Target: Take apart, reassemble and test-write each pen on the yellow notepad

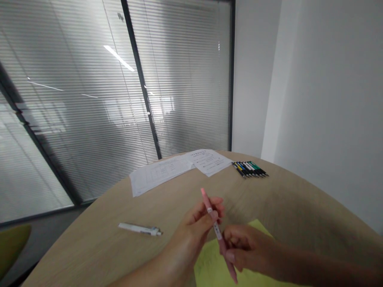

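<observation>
A pink pen with a pale label on its barrel slants between my hands. My left hand pinches its upper part between thumb and fingers. Lower down, my right hand is closed on the barrel, thumb against it. Beneath the hands lies a yellow sheet of paper, with faint marks on its left part and much of it covered by my right hand and forearm. To the left of my left hand, a white pen rests on the table.
The round wooden table carries white printed sheets at its far edge. Right of them lies a row of several dark pens with coloured parts. Behind stand a glass partition with blinds and a white wall. A yellow-green rounded object shows at lower left.
</observation>
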